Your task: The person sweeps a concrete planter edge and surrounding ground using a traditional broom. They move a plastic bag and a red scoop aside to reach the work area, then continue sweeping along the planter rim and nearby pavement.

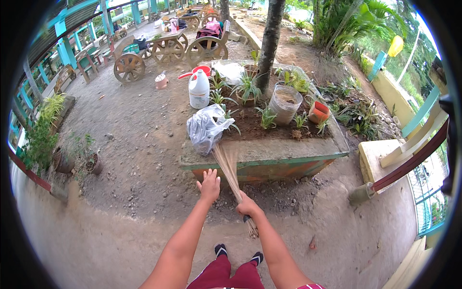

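My right hand (pixel 247 205) grips a stick broom (pixel 231 175) near its bound end. The bristles fan out, partly blurred, over the front rim of a concrete planter box (pixel 274 150), close to a clear plastic bag (pixel 207 128) on the corner. My left hand (pixel 210 186) is held out before the planter wall with its fingers apart and nothing in it. Behind the bag stands a white plastic jug (pixel 199 89). Small spider plants (pixel 266 117) grow in the planter's soil.
A cut plastic container (pixel 286 103) and an orange pot (pixel 318 112) sit in the planter, around a tree trunk (pixel 270 43). A red dipper (pixel 201 70) lies behind the jug. Wheel-sided wooden benches (pixel 207 48) stand farther back. Potted plants (pixel 94 163) are at left.
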A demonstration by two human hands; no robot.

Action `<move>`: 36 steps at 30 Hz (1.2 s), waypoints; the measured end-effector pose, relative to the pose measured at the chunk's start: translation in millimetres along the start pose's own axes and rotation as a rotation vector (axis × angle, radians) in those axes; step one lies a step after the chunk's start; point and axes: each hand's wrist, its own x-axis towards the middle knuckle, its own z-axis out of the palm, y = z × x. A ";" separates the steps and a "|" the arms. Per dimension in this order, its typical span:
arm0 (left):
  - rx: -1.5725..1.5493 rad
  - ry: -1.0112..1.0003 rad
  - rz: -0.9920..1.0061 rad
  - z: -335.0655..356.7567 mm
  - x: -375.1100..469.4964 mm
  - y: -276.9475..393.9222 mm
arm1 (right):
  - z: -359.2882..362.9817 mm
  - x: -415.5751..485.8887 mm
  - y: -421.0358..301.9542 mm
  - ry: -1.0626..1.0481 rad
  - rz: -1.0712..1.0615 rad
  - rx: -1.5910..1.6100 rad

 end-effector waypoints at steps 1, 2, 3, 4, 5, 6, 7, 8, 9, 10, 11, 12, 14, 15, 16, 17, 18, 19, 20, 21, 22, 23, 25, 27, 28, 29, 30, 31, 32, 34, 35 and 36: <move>-0.005 0.004 -0.002 -2.7 2.3 -0.3 | -11.3 -25.9 -8.8 -0.080 -0.025 0.060; -0.018 0.015 0.011 -4.2 4.5 2.6 | -24.9 -40.3 -7.8 -0.154 -0.044 0.123; -0.031 0.019 0.025 -4.8 5.9 5.2 | -35.1 -43.0 14.3 -0.018 -0.106 0.128; -0.048 0.024 0.044 -3.7 8.4 11.2 | -51.6 -35.4 44.8 0.112 -0.119 0.118; -0.040 0.046 0.023 -14.3 8.3 -1.0 | -68.7 -51.3 21.7 0.175 -0.053 0.180; -0.045 0.046 0.028 -16.3 7.7 -1.9 | -91.2 -49.4 21.5 0.257 0.070 0.221; -0.050 0.042 0.039 -16.7 8.2 -0.7 | -110.2 -35.4 31.4 0.390 0.082 0.253; -0.058 0.017 0.068 -10.1 9.3 10.1 | -133.6 -4.5 62.6 0.468 0.115 0.294; -0.048 0.009 0.070 -10.2 7.1 10.3 | -143.8 15.5 60.3 0.483 0.167 0.415; -0.058 -0.019 0.099 -0.4 7.5 22.1 | -150.1 42.6 75.9 0.613 0.198 0.537; -0.052 -0.031 0.101 5.3 6.4 22.4 | -143.6 63.1 74.8 0.539 0.198 0.584; -0.060 -0.052 0.122 14.6 5.5 30.0 | -140.2 85.3 84.0 0.551 0.230 0.398; -0.028 -0.054 0.090 11.1 5.2 19.1 | -108.0 107.9 44.5 0.379 0.073 0.576; -0.023 -0.029 0.063 3.8 5.1 6.9 | -98.0 96.7 10.9 0.231 0.018 0.624; -0.030 -0.023 0.054 2.9 5.2 1.9 | -98.3 83.0 -0.3 0.180 0.001 0.609; -0.041 -0.019 0.048 2.8 4.6 -1.0 | -98.9 68.4 -7.6 0.134 -0.016 0.593; -0.046 -0.013 0.041 0.2 3.5 -4.9 | -98.4 47.1 -15.8 0.156 -0.009 0.590; -0.049 -0.003 0.034 -4.8 2.0 -9.1 | -98.3 22.6 -23.3 0.176 -0.006 0.587; -0.057 0.003 0.038 -7.3 2.3 -7.6 | -102.9 7.2 -23.2 0.209 -0.005 0.586; -0.071 -0.004 0.055 -2.5 3.3 2.1 | -112.4 11.3 -4.2 0.361 0.023 0.496; -0.079 -0.017 0.075 4.2 5.0 12.8 | -123.9 24.6 20.1 0.427 0.084 0.517; -0.088 -0.034 0.099 11.0 6.7 23.8 | -131.5 40.2 43.9 0.497 0.148 0.540; -0.089 -0.035 0.101 15.7 7.3 26.5 | -101.7 63.0 49.9 0.477 0.296 0.383; -0.072 -0.027 0.062 11.0 10.2 17.1 | -50.3 62.0 24.0 0.322 0.331 0.197; -0.069 -0.031 0.063 12.5 10.3 18.7 | -33.0 60.0 21.5 0.310 0.276 0.202; -0.067 -0.038 0.067 15.2 11.0 21.8 | -28.8 56.4 24.1 0.265 0.208 0.278; -0.046 -0.020 0.040 5.3 10.4 8.7 | -21.9 37.0 2.8 0.161 0.121 0.312; -0.045 0.003 0.034 -4.1 11.8 1.1 | -24.8 12.7 -20.1 0.073 0.033 0.347; -0.055 0.010 0.040 -7.0 12.2 0.5 | -31.7 -3.9 -24.0 0.113 0.010 0.358; -0.073 0.018 0.040 -6.7 9.2 0.9 | -45.4 -26.2 -20.9 0.202 0.006 0.405; -0.080 0.026 0.035 -8.2 9.0 -0.3 | -43.3 -16.0 -7.8 0.314 0.052 0.434; -0.095 0.019 0.046 -3.7 7.9 7.0 | -48.2 -8.2 10.5 0.385 0.109 0.422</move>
